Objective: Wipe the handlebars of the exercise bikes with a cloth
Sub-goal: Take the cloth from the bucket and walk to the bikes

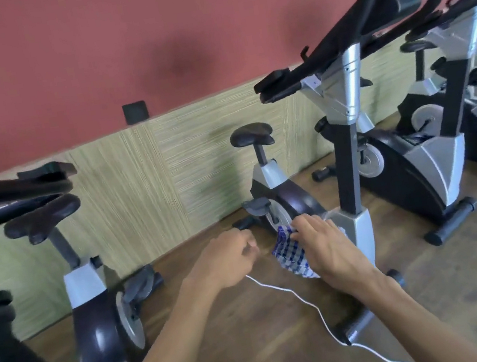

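While right hand [326, 248] holds 1 cloth [290, 254], 4 bikes [347, 143] visible.

A red wall [82, 49] with a pale green woven-look lower panel [142, 178] rises beyond the hands; brown wooden floor [254, 320] lies beneath them.

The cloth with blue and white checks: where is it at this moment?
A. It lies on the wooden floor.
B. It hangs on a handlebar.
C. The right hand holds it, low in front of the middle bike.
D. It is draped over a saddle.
C: the cloth is bunched under the fingers of the right hand, near the base of the middle bike, well below its handlebars.
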